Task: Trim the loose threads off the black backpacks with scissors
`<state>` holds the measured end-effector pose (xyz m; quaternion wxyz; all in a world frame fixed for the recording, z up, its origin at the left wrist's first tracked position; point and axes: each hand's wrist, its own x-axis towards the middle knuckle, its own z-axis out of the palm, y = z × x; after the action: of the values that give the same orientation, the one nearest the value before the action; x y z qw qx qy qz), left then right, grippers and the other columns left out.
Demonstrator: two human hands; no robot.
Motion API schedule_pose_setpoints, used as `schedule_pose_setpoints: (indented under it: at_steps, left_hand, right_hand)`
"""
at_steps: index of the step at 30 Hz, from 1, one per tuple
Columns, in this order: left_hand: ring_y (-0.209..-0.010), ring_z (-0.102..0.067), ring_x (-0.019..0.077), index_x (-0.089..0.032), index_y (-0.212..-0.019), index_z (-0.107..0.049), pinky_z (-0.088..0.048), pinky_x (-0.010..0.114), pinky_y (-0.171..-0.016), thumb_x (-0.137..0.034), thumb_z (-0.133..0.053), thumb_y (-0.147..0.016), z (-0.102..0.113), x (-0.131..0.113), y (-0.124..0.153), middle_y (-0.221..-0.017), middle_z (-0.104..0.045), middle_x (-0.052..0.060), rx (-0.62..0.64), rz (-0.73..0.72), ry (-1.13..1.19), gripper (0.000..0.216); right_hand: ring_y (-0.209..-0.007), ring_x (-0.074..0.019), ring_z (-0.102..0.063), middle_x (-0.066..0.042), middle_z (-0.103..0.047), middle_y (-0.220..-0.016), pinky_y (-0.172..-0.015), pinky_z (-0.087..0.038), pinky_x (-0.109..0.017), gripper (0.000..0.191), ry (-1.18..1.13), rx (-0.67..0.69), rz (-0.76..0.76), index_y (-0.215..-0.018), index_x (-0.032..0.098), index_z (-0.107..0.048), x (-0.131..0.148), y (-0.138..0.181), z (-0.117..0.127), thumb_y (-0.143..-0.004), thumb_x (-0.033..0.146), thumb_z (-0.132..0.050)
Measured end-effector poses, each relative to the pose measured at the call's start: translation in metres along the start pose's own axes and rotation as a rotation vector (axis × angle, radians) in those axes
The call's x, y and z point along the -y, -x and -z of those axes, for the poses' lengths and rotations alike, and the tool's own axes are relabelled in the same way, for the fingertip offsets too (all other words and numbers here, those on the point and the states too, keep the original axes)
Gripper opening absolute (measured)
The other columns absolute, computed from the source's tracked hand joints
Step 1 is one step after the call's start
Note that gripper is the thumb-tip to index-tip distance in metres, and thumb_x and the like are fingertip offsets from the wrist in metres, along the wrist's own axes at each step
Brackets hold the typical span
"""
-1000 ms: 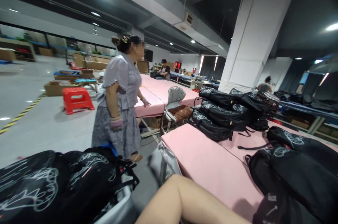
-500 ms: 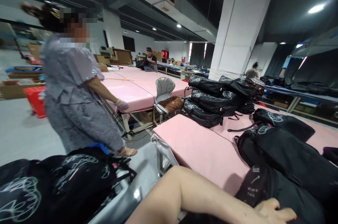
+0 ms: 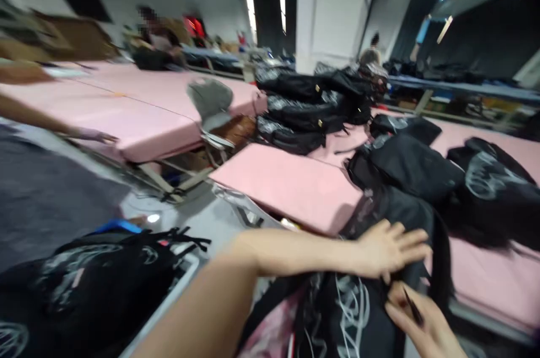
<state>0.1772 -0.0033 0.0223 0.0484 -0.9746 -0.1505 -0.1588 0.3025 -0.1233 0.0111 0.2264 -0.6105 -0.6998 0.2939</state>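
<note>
A black backpack (image 3: pixel 379 313) with white scribbled line drawings lies right in front of me, partly on the pink table edge. My left hand (image 3: pixel 392 248) rests on its upper part with fingers spread. Close below it, my right hand (image 3: pixel 422 318) is closed at the backpack's dark fabric. A thin dark pointed tool (image 3: pixel 413 307) sticks out from the right hand's fingers; its exact kind is blurred. The fingertips' contact with the fabric is partly hidden.
More black backpacks lie on the pink table (image 3: pixel 291 178), including a stack (image 3: pixel 295 110) at the back. A pile of backpacks (image 3: pixel 97 285) sits at lower left. A grey chair (image 3: pixel 211 102) stands between tables. At far left is a co-worker's arm (image 3: pixel 42 116).
My view has swung right and down. My left hand has gone from curled on a backpack to spread flat, and my right hand with the dark tool has come into view.
</note>
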Motion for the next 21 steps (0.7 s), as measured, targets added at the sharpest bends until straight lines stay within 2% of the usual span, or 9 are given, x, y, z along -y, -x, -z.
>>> schedule_pose_setpoints:
  at_steps: [2,4,6,8,11,13,17,21]
  left_hand:
    - [-0.120,-0.037,0.0327,-0.015,-0.134,-0.037,-0.035,0.041,-0.090,-0.032,-0.068,-0.068,0.005,0.006,0.003,-0.146,-0.028,0.012,0.008,-0.061,0.098,0.075]
    - [-0.121,-0.039,0.0259,-0.013,-0.125,-0.047,-0.032,0.039,-0.096,-0.030,-0.060,-0.077,0.011,0.013,0.013,-0.136,-0.043,0.012,-0.040,-0.055,0.249,0.053]
    - [-0.113,-0.047,0.0191,-0.017,-0.101,-0.061,-0.027,0.039,-0.102,-0.035,-0.050,-0.085,0.015,0.014,0.032,-0.104,-0.064,0.004,-0.033,-0.105,0.409,0.027]
    - [-0.110,-0.050,0.0186,-0.018,-0.085,-0.062,-0.016,0.047,-0.107,-0.041,-0.045,-0.086,0.018,0.008,0.054,-0.081,-0.065,0.001,0.014,-0.147,0.473,0.029]
    - [-0.117,-0.046,0.0228,-0.015,-0.086,-0.058,-0.009,0.054,-0.107,-0.051,-0.051,-0.080,0.017,-0.006,0.080,-0.087,-0.064,0.006,0.046,-0.077,0.476,0.037]
    - [-0.120,-0.042,0.0244,-0.015,-0.089,-0.055,-0.009,0.056,-0.107,-0.052,-0.057,-0.075,0.017,-0.013,0.088,-0.094,-0.062,0.008,0.065,-0.004,0.487,0.040]
    - [-0.123,-0.040,0.0248,-0.016,-0.089,-0.053,-0.010,0.056,-0.107,-0.034,-0.066,-0.074,0.020,-0.022,0.090,-0.098,-0.062,0.009,0.103,0.068,0.486,0.026]
    - [-0.119,-0.044,0.0212,-0.017,-0.084,-0.055,-0.007,0.054,-0.108,-0.017,-0.056,-0.080,0.012,-0.034,0.096,-0.086,-0.063,0.004,-0.015,0.104,0.436,0.005]
  right_hand:
    - [-0.058,-0.0152,-0.050,0.000,-0.051,-0.064,-0.056,-0.042,-0.028,0.025,-0.050,0.030,0.037,-0.069,0.020,-0.052,0.000,0.006,0.001,-0.084,0.039,-0.049]
    - [-0.063,-0.0140,-0.051,-0.001,-0.054,-0.072,-0.060,-0.041,-0.026,0.018,-0.091,0.053,0.048,-0.076,0.019,-0.053,0.003,0.010,0.004,-0.084,0.035,-0.052]
    - [-0.068,-0.0139,-0.053,-0.002,-0.056,-0.077,-0.062,-0.041,-0.024,0.015,-0.122,0.043,0.056,-0.082,0.018,-0.054,0.006,0.014,0.007,-0.084,0.034,-0.055]
    - [-0.074,-0.0150,-0.055,-0.003,-0.058,-0.084,-0.066,-0.042,-0.024,0.017,-0.122,0.032,0.076,-0.086,0.019,-0.055,0.010,0.019,0.010,-0.083,0.035,-0.057]
    - [-0.079,-0.0166,-0.057,-0.004,-0.059,-0.088,-0.068,-0.042,-0.025,0.022,-0.058,0.042,0.086,-0.091,0.019,-0.054,0.014,0.024,0.012,-0.080,0.037,-0.062]
    - [-0.072,-0.0161,-0.057,-0.001,-0.060,-0.082,-0.063,-0.041,-0.025,0.022,0.004,0.035,0.056,-0.090,0.020,-0.052,0.016,0.025,0.012,-0.080,0.036,-0.063]
    - [-0.062,-0.0134,-0.054,0.002,-0.057,-0.072,-0.055,-0.037,-0.023,0.017,0.083,-0.011,0.029,-0.081,0.020,-0.048,0.020,0.026,0.007,-0.079,0.028,-0.064]
    - [-0.057,-0.0107,-0.048,0.002,-0.050,-0.070,-0.049,-0.033,-0.022,0.010,0.134,-0.135,0.158,-0.075,0.019,-0.047,0.013,0.035,-0.011,-0.082,0.017,-0.054]
